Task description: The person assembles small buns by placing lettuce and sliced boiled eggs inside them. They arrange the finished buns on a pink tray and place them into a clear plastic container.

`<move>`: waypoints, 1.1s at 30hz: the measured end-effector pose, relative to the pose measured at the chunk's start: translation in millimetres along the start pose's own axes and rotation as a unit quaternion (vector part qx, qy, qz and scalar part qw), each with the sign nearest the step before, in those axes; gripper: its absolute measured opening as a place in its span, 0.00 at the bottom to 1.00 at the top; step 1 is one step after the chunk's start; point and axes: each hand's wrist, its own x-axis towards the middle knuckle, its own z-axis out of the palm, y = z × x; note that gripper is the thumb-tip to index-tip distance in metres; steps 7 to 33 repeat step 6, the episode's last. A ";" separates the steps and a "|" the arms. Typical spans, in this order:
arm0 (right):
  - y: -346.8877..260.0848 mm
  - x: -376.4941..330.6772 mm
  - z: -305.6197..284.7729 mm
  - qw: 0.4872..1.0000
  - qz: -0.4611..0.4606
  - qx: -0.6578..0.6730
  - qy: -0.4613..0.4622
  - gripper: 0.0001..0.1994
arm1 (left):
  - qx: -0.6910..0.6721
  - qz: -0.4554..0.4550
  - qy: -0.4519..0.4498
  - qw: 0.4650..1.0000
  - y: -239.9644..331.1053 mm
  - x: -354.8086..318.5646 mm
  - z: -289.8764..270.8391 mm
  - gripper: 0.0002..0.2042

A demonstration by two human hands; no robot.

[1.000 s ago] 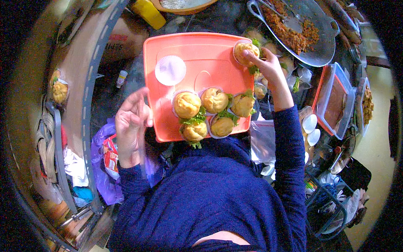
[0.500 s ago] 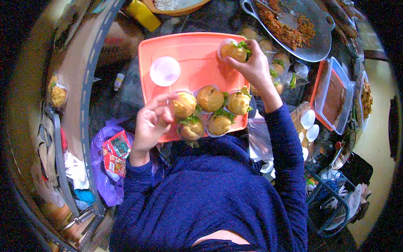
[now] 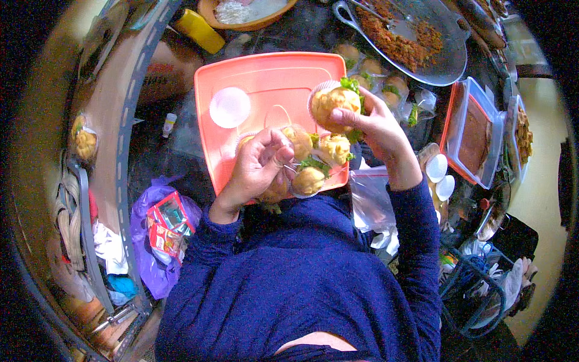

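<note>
My right hand [image 3: 386,134] grips a filled bun [image 3: 332,107] with green lettuce at its side and a white pleated paper cup against it, lifted over the right edge of a coral-pink plastic lid [image 3: 277,81]. My left hand [image 3: 256,166] is closed, thumb and fingertips pinched together above the other buns; what they hold, if anything, is too small to make out. Beneath and beside it several lettuce-filled buns [image 3: 308,181] sit on the lid's near part, some hidden by the hand. One flat white paper cup [image 3: 230,108] lies on the lid's far left.
A pan of reddish-brown filling [image 3: 416,42] stands far right, near several wrapped buns [image 3: 395,90]. Further right is a clear plastic box [image 3: 473,136]. Loose paper cups [image 3: 445,187] and clear plastic bags [image 3: 371,196] lie nearer me. A purple bag [image 3: 151,241] sits left.
My right hand has brought its bun nearer to me and turned it. My left hand has moved right and slightly up, now covering part of the buns on the lid.
</note>
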 end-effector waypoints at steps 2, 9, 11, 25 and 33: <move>-1.3 -9.2 3.1 1.000 0.010 0.002 -0.011 0.35 | -0.001 -0.033 0.006 0.999 -2.9 -0.1 3.8 0.09; 3.6 -28.2 -0.4 0.991 -0.102 -0.073 -0.039 0.36 | -0.004 -0.025 -0.019 1.000 -4.5 2.3 13.5 0.11; 3.6 -28.2 -0.4 0.991 -0.102 -0.073 -0.039 0.36 | -0.004 -0.025 -0.019 1.000 -4.5 2.3 13.5 0.11; 3.6 -28.2 -0.4 0.991 -0.102 -0.073 -0.039 0.36 | -0.004 -0.025 -0.019 1.000 -4.5 2.3 13.5 0.11; 3.6 -28.2 -0.4 0.991 -0.102 -0.073 -0.039 0.36 | -0.004 -0.025 -0.019 1.000 -4.5 2.3 13.5 0.11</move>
